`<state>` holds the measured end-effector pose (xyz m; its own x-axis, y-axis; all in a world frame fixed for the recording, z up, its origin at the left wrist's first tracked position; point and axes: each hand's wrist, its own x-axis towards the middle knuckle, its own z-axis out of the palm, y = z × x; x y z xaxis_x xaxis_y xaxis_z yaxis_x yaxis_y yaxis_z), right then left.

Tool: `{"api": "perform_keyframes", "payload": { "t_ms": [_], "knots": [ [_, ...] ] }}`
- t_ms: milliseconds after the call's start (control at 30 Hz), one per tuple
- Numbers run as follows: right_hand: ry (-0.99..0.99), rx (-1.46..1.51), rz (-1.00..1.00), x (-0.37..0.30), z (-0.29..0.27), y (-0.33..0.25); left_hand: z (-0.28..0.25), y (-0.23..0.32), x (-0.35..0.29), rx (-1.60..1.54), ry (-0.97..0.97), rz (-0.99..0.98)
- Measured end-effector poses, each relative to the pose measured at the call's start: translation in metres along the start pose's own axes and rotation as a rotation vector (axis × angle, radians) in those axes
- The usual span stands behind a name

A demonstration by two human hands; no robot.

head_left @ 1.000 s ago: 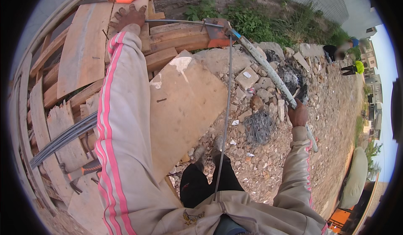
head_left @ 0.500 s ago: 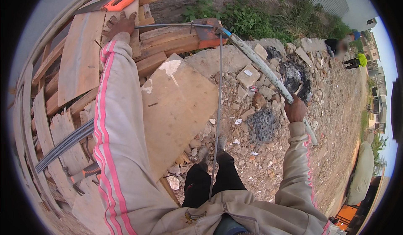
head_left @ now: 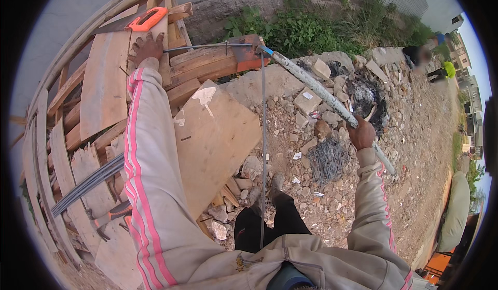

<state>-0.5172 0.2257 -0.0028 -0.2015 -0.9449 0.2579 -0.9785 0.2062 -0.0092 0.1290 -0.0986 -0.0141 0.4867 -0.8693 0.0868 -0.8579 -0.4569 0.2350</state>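
Note:
My left hand [head_left: 147,49] lies with fingers spread on a wooden board, beside the end of a thin steel rod [head_left: 207,47]. The rod crosses the timber to a rusty orange metal block [head_left: 247,58]. From there a long stretch of rod [head_left: 264,134] runs down toward my body, roughly at a right angle. My right hand [head_left: 361,134] is wrapped round a long, paint-worn metal pipe [head_left: 311,87]. The pipe slants from the block, where its end is blue, down past my right hand. How the pipe's end meets the rod is too small to tell.
An orange-handled handsaw [head_left: 148,20] lies beyond my left hand. Left of my sleeve are a bundle of rods [head_left: 88,184] and a hammer [head_left: 112,214]. A plywood sheet [head_left: 218,129], tangled wire [head_left: 327,160] and rubble surround my feet. People [head_left: 442,72] are far right.
The whole view has shifted and turned slightly. My left hand stays spread on the board and my right hand keeps its hold on the pipe.

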Motion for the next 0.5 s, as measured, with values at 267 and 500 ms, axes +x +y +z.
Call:
{"api": "perform_keyframes", "payload": {
  "t_ms": [267, 500],
  "knots": [
    [-0.209, 0.677, 0.207, -0.061, -0.021, -0.051, -0.005, -0.004, -0.008, 0.006, 0.108, 0.139],
    [-0.849, 1.807, 0.166, -0.172, -0.012, -0.187, -0.018, -0.006, -0.025, -0.148, 0.053, 0.587]
  ]
}}
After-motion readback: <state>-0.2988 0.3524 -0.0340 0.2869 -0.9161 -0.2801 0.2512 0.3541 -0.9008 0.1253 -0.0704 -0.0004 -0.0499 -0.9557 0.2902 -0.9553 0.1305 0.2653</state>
